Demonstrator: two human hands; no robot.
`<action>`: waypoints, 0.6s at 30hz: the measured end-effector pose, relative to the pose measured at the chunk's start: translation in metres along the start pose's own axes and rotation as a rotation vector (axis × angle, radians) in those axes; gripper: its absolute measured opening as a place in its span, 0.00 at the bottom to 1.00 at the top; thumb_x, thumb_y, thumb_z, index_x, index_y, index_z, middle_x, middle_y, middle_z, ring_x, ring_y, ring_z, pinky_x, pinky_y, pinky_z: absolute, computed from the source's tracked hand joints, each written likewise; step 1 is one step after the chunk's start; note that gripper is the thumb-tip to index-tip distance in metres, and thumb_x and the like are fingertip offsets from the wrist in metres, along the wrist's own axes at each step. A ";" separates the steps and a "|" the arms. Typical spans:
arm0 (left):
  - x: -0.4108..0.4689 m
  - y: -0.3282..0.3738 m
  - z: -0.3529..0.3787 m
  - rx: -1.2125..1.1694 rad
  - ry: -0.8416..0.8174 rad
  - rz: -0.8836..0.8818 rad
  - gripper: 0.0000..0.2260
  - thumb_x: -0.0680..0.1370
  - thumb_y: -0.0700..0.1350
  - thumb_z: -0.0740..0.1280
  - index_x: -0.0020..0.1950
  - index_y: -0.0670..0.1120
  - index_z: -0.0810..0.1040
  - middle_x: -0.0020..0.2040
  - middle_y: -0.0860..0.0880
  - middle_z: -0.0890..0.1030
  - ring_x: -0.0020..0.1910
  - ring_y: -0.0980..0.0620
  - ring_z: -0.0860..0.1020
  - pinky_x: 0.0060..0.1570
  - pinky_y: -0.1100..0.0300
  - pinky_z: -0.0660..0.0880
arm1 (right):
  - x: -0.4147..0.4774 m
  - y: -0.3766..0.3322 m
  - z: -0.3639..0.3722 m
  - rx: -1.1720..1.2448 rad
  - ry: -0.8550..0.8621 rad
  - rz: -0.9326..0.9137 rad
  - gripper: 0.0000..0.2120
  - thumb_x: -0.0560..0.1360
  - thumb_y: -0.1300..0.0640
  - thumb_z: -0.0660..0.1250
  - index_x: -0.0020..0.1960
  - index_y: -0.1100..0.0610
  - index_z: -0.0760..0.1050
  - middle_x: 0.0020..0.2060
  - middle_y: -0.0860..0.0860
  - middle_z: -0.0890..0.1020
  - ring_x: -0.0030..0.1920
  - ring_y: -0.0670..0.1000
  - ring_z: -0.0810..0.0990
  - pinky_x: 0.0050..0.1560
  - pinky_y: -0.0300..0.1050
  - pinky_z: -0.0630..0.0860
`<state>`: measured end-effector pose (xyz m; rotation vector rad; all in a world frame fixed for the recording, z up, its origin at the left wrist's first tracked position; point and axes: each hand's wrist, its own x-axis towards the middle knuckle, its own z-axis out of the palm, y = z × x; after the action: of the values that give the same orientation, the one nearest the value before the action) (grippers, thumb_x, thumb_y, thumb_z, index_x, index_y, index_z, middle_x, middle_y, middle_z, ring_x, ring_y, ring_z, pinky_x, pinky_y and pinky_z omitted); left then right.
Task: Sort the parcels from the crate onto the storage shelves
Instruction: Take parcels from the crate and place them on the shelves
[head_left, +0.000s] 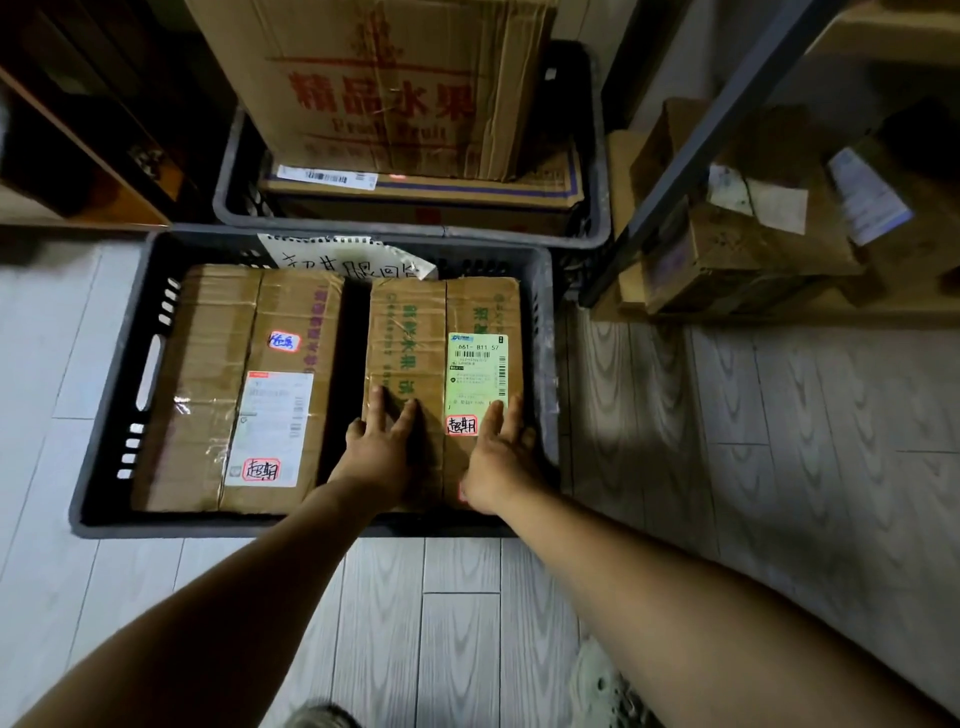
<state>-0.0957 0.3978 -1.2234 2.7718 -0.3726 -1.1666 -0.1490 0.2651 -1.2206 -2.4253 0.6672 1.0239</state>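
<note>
A dark plastic crate (104, 426) on the floor holds two brown cardboard parcels side by side. The right parcel (410, 332) has green print and a pale green shipping label. My left hand (382, 447) lies flat on its near left part, fingers spread. On the same parcel's near right part my right hand (501, 457) rests with straight fingers, just below the label. The left parcel (218, 374) carries a white label and is untouched. Metal storage shelves (691, 171) stand to the right.
A second crate (234, 208) behind the first holds a flat box with a large fruit carton (384, 88) on top. Several small boxes (753, 249) fill the lowest shelf at right. A dark wooden cabinet (93, 130) stands at far left. Pale tiled floor surrounds the crate.
</note>
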 end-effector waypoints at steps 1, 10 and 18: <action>0.000 0.001 0.000 0.006 -0.001 0.001 0.32 0.80 0.44 0.57 0.78 0.53 0.41 0.76 0.41 0.34 0.74 0.32 0.51 0.73 0.45 0.55 | 0.001 0.000 0.001 0.004 0.001 0.007 0.47 0.74 0.60 0.66 0.76 0.58 0.32 0.73 0.55 0.28 0.75 0.62 0.43 0.73 0.55 0.55; -0.036 -0.001 -0.026 0.001 -0.021 -0.010 0.37 0.77 0.58 0.62 0.77 0.58 0.41 0.78 0.46 0.37 0.76 0.42 0.36 0.73 0.44 0.44 | -0.037 0.001 -0.029 0.026 -0.061 -0.048 0.40 0.77 0.50 0.63 0.78 0.49 0.39 0.77 0.53 0.36 0.76 0.60 0.39 0.75 0.57 0.48; -0.155 0.008 -0.123 -0.056 -0.039 -0.016 0.39 0.77 0.58 0.63 0.77 0.55 0.40 0.78 0.45 0.38 0.76 0.40 0.37 0.72 0.41 0.46 | -0.163 -0.011 -0.119 0.055 -0.023 0.009 0.38 0.77 0.44 0.62 0.78 0.47 0.43 0.78 0.52 0.42 0.76 0.61 0.53 0.73 0.55 0.59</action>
<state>-0.1136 0.4324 -1.0290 2.7125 -0.3167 -1.2175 -0.1782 0.2519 -1.0208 -2.3620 0.6896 1.0227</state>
